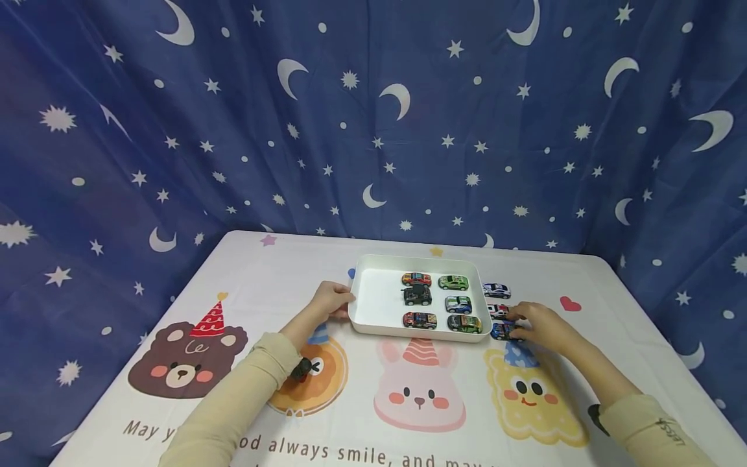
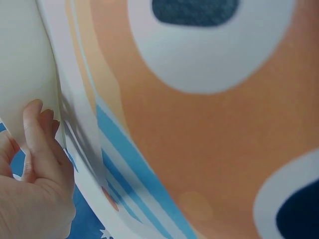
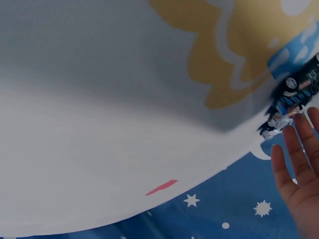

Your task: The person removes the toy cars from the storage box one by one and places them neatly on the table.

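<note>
A white tray point(image 1: 379, 329) holds several toy cars, among them a black car point(image 1: 417, 296) and a green car point(image 1: 453, 282). My left hand point(image 1: 331, 301) holds the tray's left end; in the left wrist view its fingers point(image 2: 42, 144) lie against the tray's outside wall point(image 2: 25, 55). Beyond the tray's right end, my right hand point(image 1: 543, 326) has its thumb and fingers about the right end of a blue toy car point(image 1: 500, 331). A red-and-white car point(image 1: 497, 311) is close by its fingertips, with a white car point(image 1: 497, 290) behind. The thumb is out of the right wrist view.
The table cover point(image 1: 280, 264) has printed cartoon animals and lettering. Dark blue cloth point(image 1: 327, 214) with moons and stars hangs behind the table. A small black object point(image 1: 301, 370) shows beside the left sleeve, and another dark one point(image 1: 598, 418) beside the right sleeve.
</note>
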